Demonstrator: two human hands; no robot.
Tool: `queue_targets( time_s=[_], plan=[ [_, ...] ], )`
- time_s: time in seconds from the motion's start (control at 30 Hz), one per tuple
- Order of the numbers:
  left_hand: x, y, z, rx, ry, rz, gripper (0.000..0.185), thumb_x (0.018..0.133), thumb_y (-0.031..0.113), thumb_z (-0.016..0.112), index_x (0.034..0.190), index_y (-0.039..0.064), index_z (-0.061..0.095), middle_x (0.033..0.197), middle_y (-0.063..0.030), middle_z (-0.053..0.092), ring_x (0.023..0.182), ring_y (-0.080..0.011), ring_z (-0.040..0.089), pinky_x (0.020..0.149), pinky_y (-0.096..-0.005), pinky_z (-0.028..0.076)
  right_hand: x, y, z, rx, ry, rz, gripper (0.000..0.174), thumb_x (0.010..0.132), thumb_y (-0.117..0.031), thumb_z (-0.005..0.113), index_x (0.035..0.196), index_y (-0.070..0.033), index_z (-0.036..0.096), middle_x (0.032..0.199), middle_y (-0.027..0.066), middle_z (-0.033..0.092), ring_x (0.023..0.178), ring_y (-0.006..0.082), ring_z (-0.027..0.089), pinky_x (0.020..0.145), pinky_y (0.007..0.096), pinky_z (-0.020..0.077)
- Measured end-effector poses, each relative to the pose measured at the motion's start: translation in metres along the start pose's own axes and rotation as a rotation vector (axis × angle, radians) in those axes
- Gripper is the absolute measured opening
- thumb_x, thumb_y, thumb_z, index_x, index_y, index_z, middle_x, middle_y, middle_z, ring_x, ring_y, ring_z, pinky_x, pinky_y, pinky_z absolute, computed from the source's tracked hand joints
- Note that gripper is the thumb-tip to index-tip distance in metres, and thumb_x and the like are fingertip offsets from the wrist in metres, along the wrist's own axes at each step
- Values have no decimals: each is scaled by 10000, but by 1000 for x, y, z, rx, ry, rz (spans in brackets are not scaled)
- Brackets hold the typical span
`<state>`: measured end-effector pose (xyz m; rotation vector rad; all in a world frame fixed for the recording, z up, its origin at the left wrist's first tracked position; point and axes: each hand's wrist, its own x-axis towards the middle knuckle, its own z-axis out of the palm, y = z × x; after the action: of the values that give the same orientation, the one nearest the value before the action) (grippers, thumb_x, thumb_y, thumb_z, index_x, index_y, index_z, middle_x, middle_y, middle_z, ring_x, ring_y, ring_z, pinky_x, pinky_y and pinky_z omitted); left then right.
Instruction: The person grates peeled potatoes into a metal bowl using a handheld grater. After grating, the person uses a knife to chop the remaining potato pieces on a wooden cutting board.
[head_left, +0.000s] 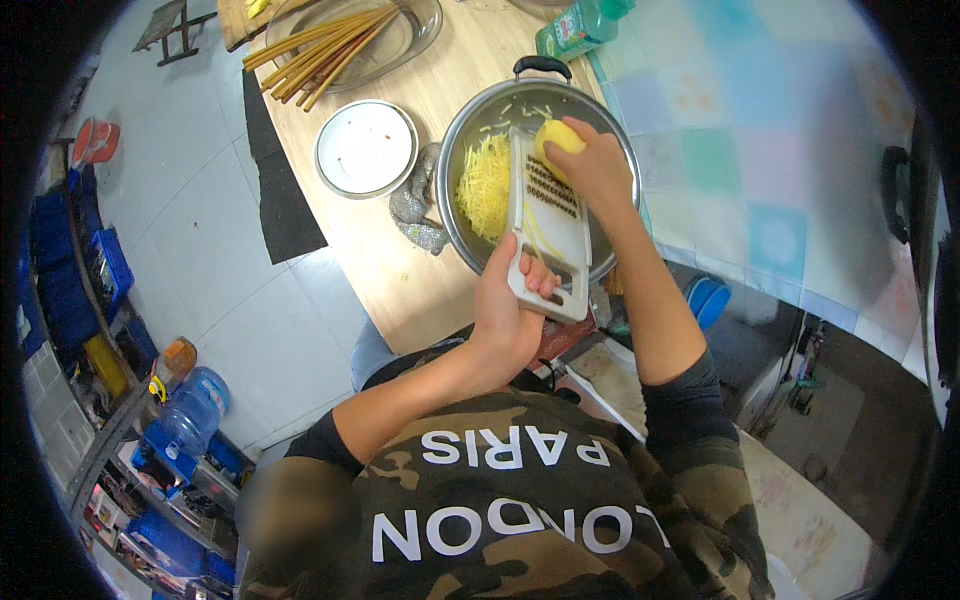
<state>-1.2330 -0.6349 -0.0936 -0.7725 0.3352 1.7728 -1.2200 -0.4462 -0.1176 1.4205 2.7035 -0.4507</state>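
Observation:
My left hand (517, 289) grips the slotted handle end of a white plastic grater (559, 232), which leans into a steel pot (448, 180) with black handles. In my right hand (596, 165) is a peeled yellow potato (559, 141), pressed on the upper part of the grater, over or beside its rows of holes. Yellow shreds (482, 187) are heaped in the pot left of the grater, and a few more stick to the pot's far inner wall. Some long shreds lie on the grater's face below the holes. What lies beneath the grater is hidden.
On the wooden table (367, 277) are a white bowl (365, 148), a crumpled grey cloth (417, 206) against the pot, and a glass dish (427, 30) with chopsticks (330, 56) across it. A green bottle (577, 34) stands beyond the pot. A patterned wall covering (712, 127) borders the right side.

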Motion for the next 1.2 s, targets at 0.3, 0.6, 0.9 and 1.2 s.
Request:
queue_targets(
  time_s=[0.3,0.6,0.9,1.2],
  plan=[
    [-3,2,5,-11,52,3,326,899,311,452,658,114,353,550,-11,336,553,-157,344,664,-293,354,-72,-54,-71,113,-40,-51,505,699,-406,628,1108,-113,600,1051,204,589,933,303,587,812,351,445],
    [5,-2,-2,41,27,42,345,902,310,431,626,118,355,527,-10,332,549,-165,345,680,-305,360,-37,0,-21,53,-107,-6,628,646,-425,673,1179,-121,539,982,198,578,925,317,565,801,369,437],
    [3,-2,-2,-43,39,22,300,898,278,467,673,110,362,578,-3,334,535,-134,347,573,-276,335,-67,-24,-39,58,-73,-30,569,660,-404,651,1144,-118,565,983,200,572,934,326,554,811,383,431],
    [2,14,1,8,91,-23,370,913,324,411,609,124,343,538,-14,332,569,-165,351,726,-309,358,-39,-37,-51,116,-97,37,544,657,-445,648,1124,-173,582,1008,178,576,958,308,560,830,390,440]
  ],
)
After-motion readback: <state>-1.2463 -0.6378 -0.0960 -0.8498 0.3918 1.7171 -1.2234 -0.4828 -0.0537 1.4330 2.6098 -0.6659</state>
